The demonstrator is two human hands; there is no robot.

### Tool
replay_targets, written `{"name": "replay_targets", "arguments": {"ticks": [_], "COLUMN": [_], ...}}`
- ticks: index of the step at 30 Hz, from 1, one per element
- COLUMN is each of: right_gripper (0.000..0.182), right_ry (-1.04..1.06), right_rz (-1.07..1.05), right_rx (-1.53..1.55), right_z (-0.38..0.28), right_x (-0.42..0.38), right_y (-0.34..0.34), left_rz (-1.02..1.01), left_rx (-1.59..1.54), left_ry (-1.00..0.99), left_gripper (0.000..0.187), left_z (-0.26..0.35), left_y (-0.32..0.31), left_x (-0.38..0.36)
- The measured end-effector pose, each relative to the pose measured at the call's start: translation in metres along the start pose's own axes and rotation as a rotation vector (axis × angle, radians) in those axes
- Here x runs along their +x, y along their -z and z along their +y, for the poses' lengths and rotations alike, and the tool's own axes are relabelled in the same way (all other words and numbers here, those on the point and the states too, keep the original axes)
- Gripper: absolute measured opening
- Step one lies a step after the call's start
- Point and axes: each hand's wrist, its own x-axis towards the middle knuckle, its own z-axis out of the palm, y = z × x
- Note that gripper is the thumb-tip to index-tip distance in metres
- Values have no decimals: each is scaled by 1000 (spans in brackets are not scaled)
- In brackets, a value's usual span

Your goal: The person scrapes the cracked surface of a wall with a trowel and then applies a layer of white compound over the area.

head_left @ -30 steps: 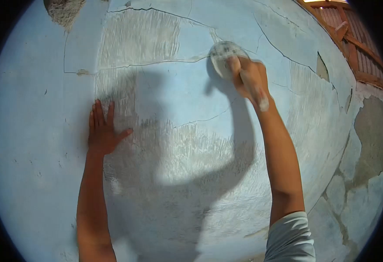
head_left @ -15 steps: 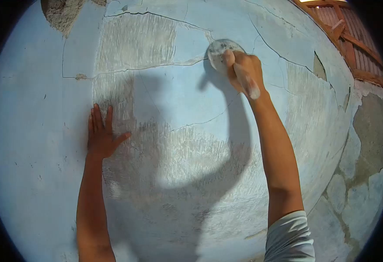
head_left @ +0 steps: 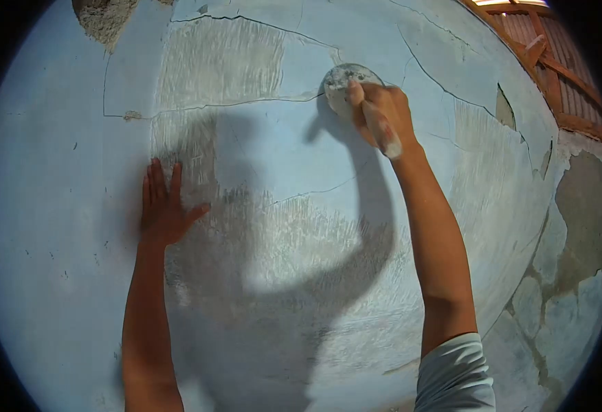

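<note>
My right hand (head_left: 383,113) grips a trowel (head_left: 341,81) with a rounded, plaster-smeared blade and a worn handle pointing down towards the wrist. The blade lies against the pale blue wall (head_left: 294,147), at the right end of a long crack. Lower on the left, my left hand (head_left: 163,214) is open, fingers pointing up and thumb out to the side. It appears to rest on the wall, beside a scraped grey strip (head_left: 198,147).
More scraped patches (head_left: 222,58) and cracks mark the wall. A broken hole (head_left: 105,20) shows rough fill at the upper left. Wooden beams with corrugated sheeting (head_left: 579,48) are at the upper right. Stonework (head_left: 559,323) stands at the right edge.
The view has shifted slightly, so the wall marks sit a little further right. Against the wall, the trowel has moved slightly left. My left hand stays spread in about the same place.
</note>
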Motion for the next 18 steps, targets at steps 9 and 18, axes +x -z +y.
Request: {"name": "replay_targets", "arguments": {"ticks": [9,18], "right_gripper": [53,45], "right_ry": [-58,-109], "right_rz": [-16,-55], "right_rx": [-21,-61], "right_z": [-4,-5], "right_x": [30,8], "right_y": [-4,2], "left_rz": [24,1], "left_rx": [-2,0], "left_ry": [-8,3], "left_gripper": [122,123], "left_z": [-4,-3], "left_y": [-6,-1], "left_x": [3,4]}}
